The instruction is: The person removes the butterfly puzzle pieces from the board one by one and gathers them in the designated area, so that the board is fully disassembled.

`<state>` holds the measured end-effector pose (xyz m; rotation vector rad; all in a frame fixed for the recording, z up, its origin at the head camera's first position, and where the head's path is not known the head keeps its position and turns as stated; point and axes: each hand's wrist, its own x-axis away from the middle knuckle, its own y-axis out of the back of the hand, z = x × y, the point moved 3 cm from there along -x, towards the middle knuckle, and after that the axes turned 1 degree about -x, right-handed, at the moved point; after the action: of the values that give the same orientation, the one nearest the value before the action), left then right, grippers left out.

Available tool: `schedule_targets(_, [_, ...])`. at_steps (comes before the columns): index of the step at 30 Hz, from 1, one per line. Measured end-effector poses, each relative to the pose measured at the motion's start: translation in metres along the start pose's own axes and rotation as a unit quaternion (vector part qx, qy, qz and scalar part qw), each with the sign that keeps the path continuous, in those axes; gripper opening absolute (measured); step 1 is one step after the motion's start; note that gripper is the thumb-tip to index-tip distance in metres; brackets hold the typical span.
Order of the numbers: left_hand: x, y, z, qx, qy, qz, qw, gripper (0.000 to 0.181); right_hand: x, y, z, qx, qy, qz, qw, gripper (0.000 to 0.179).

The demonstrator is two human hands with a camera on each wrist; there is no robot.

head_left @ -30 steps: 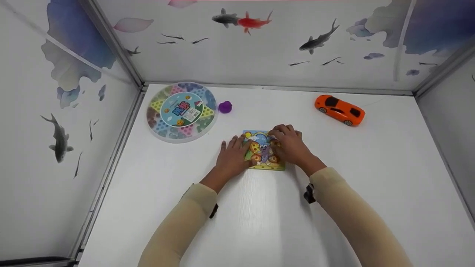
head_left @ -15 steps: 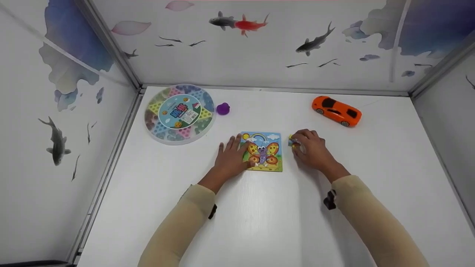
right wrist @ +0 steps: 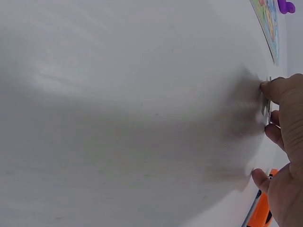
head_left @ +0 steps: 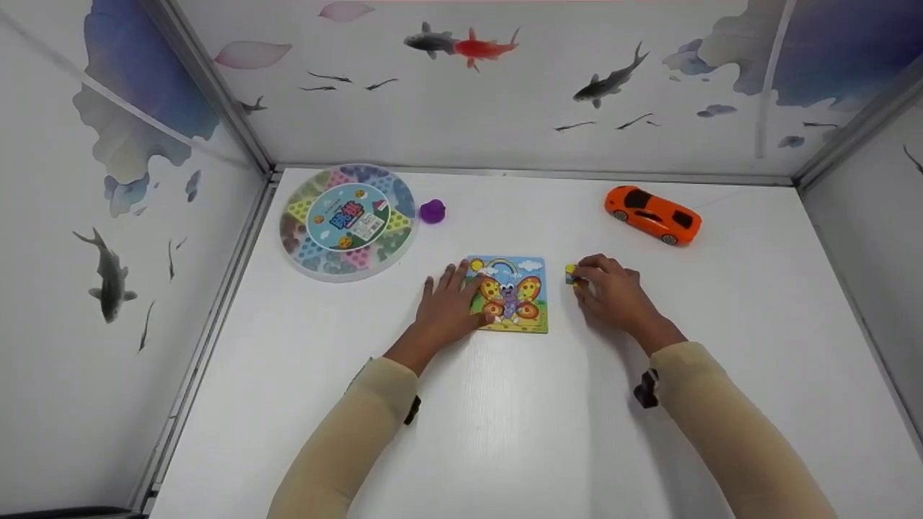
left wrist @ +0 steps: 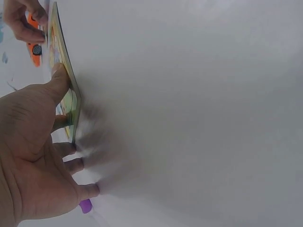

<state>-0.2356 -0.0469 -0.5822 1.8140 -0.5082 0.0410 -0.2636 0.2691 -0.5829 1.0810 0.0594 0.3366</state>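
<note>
White tabletop bears a butterfly board partly beneath spread fingers of the left hand; the right hand pinches a small piece.

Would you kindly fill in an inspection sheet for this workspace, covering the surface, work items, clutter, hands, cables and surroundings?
Surface: white table; a faint thin line near the far right corner, mark or thread, cannot tell.
Work items: butterfly board, lying flat; small piece, just right of the board and apart from it.
Clutter: round game box at far left, purple toy beside it, orange toy car at far right.
Left hand: fingers spread, thumb and index finger resting on the board.
Right hand: pinches the small piece.
Cables: nothing seen.
Surroundings: white walls printed with fish, meeting in metal-coloured frames.
</note>
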Motion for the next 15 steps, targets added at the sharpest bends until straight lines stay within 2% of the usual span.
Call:
schedule_targets(10, [0.0030, 0.0040, -0.0026, 0.014, -0.006, -0.010, 0.9998, 0.086, 0.0024, 0.0017, 0.0005, 0.017, 0.015, -0.004, 0.9997, 0.037])
schedule_targets(15, [0.0030, 0.0035, -0.0023, 0.008, -0.005, -0.009, 0.9999, 0.086, 0.0024, 0.0010, 0.0007, 0.021, 0.015, 0.000, 0.9997, 0.035])
